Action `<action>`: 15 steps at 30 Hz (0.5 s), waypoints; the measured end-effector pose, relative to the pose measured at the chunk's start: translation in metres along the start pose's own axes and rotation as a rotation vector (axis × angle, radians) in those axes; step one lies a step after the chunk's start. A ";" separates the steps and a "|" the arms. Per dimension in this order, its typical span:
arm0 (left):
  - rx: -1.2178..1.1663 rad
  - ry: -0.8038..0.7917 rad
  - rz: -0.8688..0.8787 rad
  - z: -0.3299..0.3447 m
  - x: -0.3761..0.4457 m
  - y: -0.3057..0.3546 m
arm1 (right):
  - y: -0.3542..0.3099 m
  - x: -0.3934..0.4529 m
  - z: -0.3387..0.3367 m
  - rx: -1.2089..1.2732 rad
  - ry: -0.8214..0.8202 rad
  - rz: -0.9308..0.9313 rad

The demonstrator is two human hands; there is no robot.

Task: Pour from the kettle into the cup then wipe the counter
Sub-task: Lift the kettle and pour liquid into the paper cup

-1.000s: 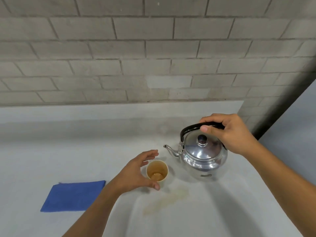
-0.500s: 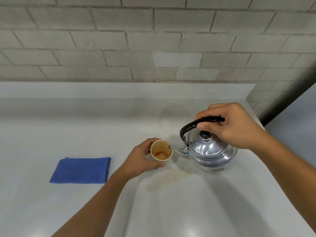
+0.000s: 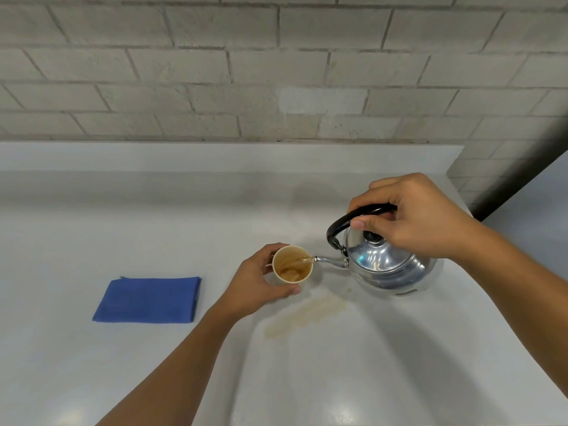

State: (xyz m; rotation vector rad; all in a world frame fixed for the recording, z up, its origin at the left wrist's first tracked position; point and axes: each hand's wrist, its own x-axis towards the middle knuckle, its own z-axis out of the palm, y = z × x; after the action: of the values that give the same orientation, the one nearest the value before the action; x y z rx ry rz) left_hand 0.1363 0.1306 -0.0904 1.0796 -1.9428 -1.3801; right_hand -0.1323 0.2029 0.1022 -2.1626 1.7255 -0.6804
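A shiny metal kettle [image 3: 387, 265] with a black handle is tilted to the left above the white counter [image 3: 92, 235]. My right hand [image 3: 418, 216] grips its handle from above. Brown liquid streams from the spout into a small paper cup [image 3: 292, 267], which holds brown liquid. My left hand [image 3: 258, 284] wraps around the cup's left and near side and holds it on the counter. A folded blue cloth [image 3: 149, 299] lies flat to the left of the cup. A pale brown spill [image 3: 304, 318] stains the counter just in front of the cup and kettle.
A grey brick wall [image 3: 276, 72] rises behind a raised ledge at the back of the counter. The counter ends at the right, where a dark gap and a grey surface [image 3: 534, 204] show.
My right hand has lifted and tilted the kettle toward the cup, and liquid now pours from the spout. My left hand closed around the cup. The camera view dipped lower.
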 end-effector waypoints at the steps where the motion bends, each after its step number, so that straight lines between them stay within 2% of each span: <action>1: -0.004 0.004 0.000 0.000 0.000 0.000 | 0.001 0.001 0.000 -0.006 -0.005 -0.003; 15: -0.028 0.040 -0.009 0.001 -0.002 0.002 | 0.004 0.012 -0.006 -0.057 -0.055 -0.041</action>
State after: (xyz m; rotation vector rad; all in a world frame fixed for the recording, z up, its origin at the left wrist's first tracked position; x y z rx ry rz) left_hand 0.1357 0.1330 -0.0887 1.0958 -1.8871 -1.3760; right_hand -0.1366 0.1909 0.1076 -2.2389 1.6963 -0.5831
